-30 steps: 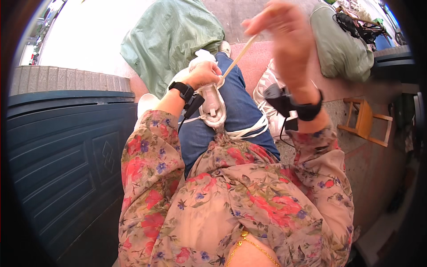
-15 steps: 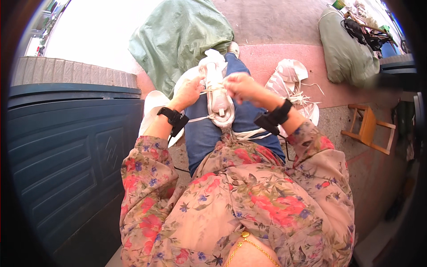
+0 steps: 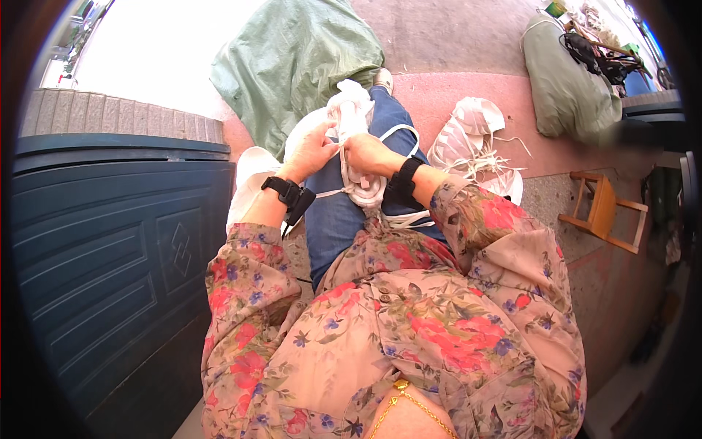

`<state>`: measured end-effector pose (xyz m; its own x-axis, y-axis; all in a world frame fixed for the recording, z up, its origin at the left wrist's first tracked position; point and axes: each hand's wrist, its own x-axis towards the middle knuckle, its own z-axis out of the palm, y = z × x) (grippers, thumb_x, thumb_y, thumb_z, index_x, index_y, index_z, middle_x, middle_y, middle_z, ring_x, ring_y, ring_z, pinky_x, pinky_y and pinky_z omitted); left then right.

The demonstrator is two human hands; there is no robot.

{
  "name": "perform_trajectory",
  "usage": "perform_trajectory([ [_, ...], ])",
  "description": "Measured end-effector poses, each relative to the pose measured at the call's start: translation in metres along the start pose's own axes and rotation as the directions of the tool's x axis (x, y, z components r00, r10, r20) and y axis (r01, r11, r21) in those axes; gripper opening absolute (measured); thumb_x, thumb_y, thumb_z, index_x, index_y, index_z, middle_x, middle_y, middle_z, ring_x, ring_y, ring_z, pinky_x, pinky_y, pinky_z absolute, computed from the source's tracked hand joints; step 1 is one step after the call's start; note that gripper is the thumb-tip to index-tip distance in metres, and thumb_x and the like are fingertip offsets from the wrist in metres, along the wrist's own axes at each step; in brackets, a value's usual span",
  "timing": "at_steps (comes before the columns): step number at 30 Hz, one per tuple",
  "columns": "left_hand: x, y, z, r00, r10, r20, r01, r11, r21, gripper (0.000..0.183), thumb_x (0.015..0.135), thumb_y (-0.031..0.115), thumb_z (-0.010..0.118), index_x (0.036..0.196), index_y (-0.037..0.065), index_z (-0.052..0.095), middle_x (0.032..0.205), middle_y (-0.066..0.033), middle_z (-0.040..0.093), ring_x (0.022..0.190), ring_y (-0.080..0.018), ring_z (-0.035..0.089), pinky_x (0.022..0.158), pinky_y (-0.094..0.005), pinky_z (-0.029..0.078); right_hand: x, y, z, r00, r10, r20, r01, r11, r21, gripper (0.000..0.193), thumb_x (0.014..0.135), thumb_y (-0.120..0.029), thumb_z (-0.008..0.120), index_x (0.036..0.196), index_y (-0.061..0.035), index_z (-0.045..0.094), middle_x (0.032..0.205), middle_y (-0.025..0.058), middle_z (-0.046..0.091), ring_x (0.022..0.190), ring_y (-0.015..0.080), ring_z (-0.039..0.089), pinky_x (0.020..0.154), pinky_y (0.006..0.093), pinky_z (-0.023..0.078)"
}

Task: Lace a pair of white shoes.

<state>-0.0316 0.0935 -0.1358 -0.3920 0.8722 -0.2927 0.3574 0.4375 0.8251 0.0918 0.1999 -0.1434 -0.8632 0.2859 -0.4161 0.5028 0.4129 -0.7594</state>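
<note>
A white shoe upper (image 3: 354, 117) lies lengthwise across my lap, its heel opening toward me. My left hand (image 3: 310, 151) is at its left edge, with fingers closed in a pinch at the lacing. Close beside it, my right hand (image 3: 368, 154) has its fingers pinched on a white shoelace (image 3: 409, 130), which loops out to the right over my jeans. The two hands nearly touch over the middle of the shoe upper. My right hand covers part of the eyelets, and the fingertips are partly hidden.
More white shoe uppers (image 3: 472, 128) with loose laces lie in a pile to the right. Others (image 3: 256, 167) are by my left forearm. A green sack (image 3: 303, 58) stands ahead, another (image 3: 567, 80) far right. A small wooden stool (image 3: 603, 208) is right, a blue panelled door (image 3: 117, 241) left.
My right hand has moved left and in toward my left hand over the shoe upper. A loop of lace now stands out to the right. My left hand stays almost in place.
</note>
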Motion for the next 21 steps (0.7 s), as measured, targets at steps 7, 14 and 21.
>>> perform_trajectory([
  [7, -0.002, 0.0, 0.001, 0.998, -0.023, -0.055, 0.027, 0.998, 0.065, 0.046, 0.076, 0.014, 0.06, 0.119, 0.005, 0.046, 0.065, -0.0047, 0.056, 0.062, -0.0142, 0.053, 0.061, -0.0295, 0.043, 0.008, -0.007, -0.003, 0.991, -0.128, 0.049, 0.131, 0.988, -0.083, 0.014, 0.073, -0.003, 0.05, 0.077, 0.0049, 0.061, 0.063, 0.0216, 0.059, 0.054, 0.0293, 0.061, 0.048, 0.0359, 0.05],
  [14, -0.005, 0.015, -0.001, 0.995, -0.091, -0.035, 0.092, 0.995, 0.026, 0.048, 0.075, 0.011, 0.06, 0.121, 0.003, 0.045, 0.066, -0.0045, 0.056, 0.062, -0.0117, 0.053, 0.06, -0.0263, 0.042, 0.012, -0.018, -0.013, 0.969, -0.082, 0.233, 0.15, 0.944, -0.292, 0.016, 0.066, -0.002, 0.054, 0.077, 0.0067, 0.063, 0.07, 0.0194, 0.061, 0.066, 0.0288, 0.063, 0.057, 0.0362, 0.049],
  [21, -0.013, 0.037, -0.018, 0.982, -0.19, 0.026, 0.188, 0.934, -0.305, 0.05, 0.078, 0.007, 0.056, 0.124, -0.002, 0.039, 0.075, -0.0024, 0.058, 0.072, -0.0065, 0.053, 0.067, -0.0193, 0.041, -0.069, -0.033, -0.134, 0.887, -0.403, 0.225, 0.022, 0.523, 0.852, 0.013, 0.09, -0.017, 0.046, 0.087, -0.0048, 0.05, 0.057, -0.0042, 0.042, 0.047, 0.0069, 0.044, 0.06, 0.0256, 0.048],
])
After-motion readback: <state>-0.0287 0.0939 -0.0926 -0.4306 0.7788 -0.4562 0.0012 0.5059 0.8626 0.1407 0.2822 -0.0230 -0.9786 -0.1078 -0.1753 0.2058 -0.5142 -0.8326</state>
